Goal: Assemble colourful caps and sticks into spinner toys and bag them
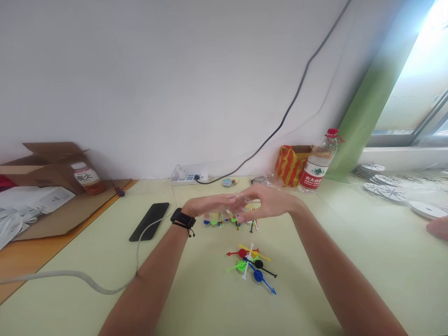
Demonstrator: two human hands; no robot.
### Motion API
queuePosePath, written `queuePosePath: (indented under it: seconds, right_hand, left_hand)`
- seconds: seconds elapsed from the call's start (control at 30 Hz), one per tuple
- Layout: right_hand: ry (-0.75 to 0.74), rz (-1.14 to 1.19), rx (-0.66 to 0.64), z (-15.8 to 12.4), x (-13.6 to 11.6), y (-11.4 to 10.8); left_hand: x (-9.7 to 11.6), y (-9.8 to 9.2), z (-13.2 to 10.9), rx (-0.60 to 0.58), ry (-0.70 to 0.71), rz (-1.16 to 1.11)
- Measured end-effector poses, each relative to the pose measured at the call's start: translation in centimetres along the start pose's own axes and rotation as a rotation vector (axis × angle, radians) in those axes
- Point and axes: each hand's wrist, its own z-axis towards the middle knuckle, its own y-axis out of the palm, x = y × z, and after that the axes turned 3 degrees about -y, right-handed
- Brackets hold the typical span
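Both hands meet over the middle of the table with thin clear plastic, apparently a bag [224, 212], between them. My left hand [208, 204], wearing a black watch, has its fingers closed on the plastic. From the other side, my right hand [268, 200] pinches it with thumb and fingers; its exact edges are hard to see. Behind and below the hands lies a row of small coloured spinner pieces [214, 223], partly hidden. Nearer to me rests a loose pile of plastic arrow spinners [258, 264] in red, yellow, white, green, black and blue.
A black phone [149, 221] and a pale cable [87, 281] lie at left, beside a cardboard box [52, 163] and a drink bottle [88, 178]. A power strip [191, 179] sits by the wall. At right stand a large water bottle [317, 165] and stacked white discs [392, 192].
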Motion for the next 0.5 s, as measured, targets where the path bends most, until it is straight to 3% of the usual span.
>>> queuePosePath:
  seconds: [0.1, 0.33, 0.5]
  right_hand:
    - [-0.034, 0.030, -0.091, 0.2, 0.8, 0.2]
    - [-0.103, -0.021, -0.079, 0.2, 1.5, -0.1]
    - [-0.089, -0.041, -0.110, 0.3, 1.5, -0.3]
  left_hand:
    - [0.1, 0.3, 0.2, 0.021, -0.048, 0.055]
    - [0.3, 0.4, 0.8, -0.049, 0.094, 0.142]
    - [0.2, 0.2, 0.6, -0.008, 0.053, 0.204]
